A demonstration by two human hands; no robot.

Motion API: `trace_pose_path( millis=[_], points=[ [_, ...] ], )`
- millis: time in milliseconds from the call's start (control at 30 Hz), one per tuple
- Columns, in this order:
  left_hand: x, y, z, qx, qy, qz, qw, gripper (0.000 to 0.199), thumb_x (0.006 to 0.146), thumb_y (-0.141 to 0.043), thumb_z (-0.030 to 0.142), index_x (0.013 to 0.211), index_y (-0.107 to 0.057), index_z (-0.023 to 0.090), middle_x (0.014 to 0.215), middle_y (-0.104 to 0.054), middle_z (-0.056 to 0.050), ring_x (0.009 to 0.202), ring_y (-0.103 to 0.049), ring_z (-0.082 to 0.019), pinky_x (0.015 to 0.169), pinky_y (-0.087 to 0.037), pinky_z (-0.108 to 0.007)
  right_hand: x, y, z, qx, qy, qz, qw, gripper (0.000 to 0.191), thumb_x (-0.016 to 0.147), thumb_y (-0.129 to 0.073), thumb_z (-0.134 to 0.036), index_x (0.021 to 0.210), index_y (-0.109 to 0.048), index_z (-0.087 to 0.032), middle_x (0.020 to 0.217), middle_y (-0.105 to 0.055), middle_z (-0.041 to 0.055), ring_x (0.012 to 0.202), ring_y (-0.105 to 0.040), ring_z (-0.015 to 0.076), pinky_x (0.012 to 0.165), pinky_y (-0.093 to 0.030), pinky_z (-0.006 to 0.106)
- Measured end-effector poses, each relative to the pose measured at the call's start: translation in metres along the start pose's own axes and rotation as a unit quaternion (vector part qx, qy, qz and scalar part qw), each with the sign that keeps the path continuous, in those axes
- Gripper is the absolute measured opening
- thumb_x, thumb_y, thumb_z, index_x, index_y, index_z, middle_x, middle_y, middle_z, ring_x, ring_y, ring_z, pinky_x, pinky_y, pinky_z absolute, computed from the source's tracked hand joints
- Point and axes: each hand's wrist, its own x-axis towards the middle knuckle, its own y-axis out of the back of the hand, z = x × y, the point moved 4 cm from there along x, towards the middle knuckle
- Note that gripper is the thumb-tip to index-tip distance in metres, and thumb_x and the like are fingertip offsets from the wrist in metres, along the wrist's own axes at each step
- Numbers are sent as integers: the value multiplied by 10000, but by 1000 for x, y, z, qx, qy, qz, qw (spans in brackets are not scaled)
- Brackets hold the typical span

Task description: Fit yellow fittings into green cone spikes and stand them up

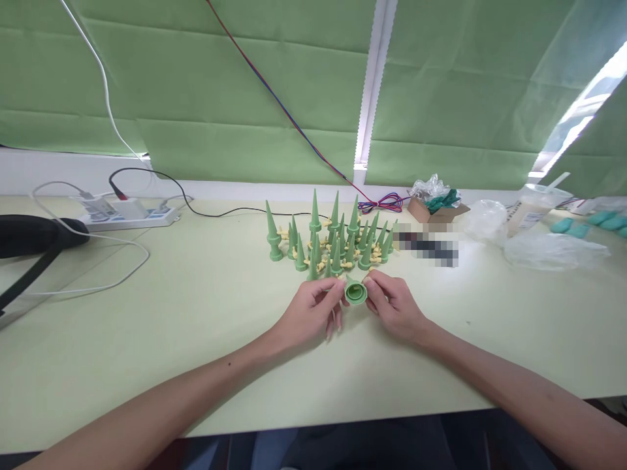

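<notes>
A green plastic watering spike (356, 291) is held between both my hands over the table, its round open end facing me. My left hand (313, 308) pinches its left side with thumb and forefinger, the other fingers loosely curled. On the opposite side, my right hand (392, 303) grips the edge with thumb and fingertips. Its pointed part is mostly hidden behind the rim. Just beyond my hands stand several similar green spikes (336, 258), points up and close together. Small yellow pieces (321, 266) stick out from many of them.
A white power strip (132, 217) with plugs and cables lies at the back left, near a black stand (39, 238). Toward the back right are a small cardboard box (438, 212), plastic bags (553, 251) and a plastic cup (531, 209) with a straw. Coiled wires (386, 203) lie behind the spikes.
</notes>
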Motion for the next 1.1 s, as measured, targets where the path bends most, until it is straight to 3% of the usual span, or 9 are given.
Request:
trace_pose_path(
  millis=[267, 567, 833, 1100],
  points=[
    [2, 0, -6, -97, 35, -50, 993, 427, 919, -533, 532, 768, -587, 136, 554, -587, -12, 421, -524, -107, 402, -439, -218, 2, -2, 3, 20, -5, -29, 999, 333, 1027, -373, -345, 737, -452, -200, 585, -448, -40, 520, -382, 100, 544, -319, 240],
    [1, 6, -3, -49, 13, -28, 998, 316, 897, -610, 435, 787, -593, 138, 542, -567, 8, 391, -513, -101, 385, -423, -217, 2, -2, 5, 20, -11, -47, 999, 324, 1009, -419, -347, 732, -485, -192, 556, -417, -52, 506, -343, 96, 516, -284, 238],
    [-2, 5, 4, 18, -73, 29, 997, 256, 863, -651, 283, 662, -597, 134, 792, -518, 7, 452, -509, -43, 429, -449, -203, 2, -1, 5, -24, -18, -57, 998, 368, 992, -432, -333, 654, -380, -197, 546, -320, -60, 506, -277, 93, 506, -241, 245],
    [-4, 7, 9, 130, -162, 65, 976, 307, 873, -628, 249, 599, -538, 145, 759, -503, -9, 573, -472, -73, 464, -423, -175, 3, -1, -2, -71, 9, -44, 996, 384, 982, -429, -295, 634, -298, -197, 563, -223, -61, 512, -219, 89, 495, -204, 249]
  ],
)
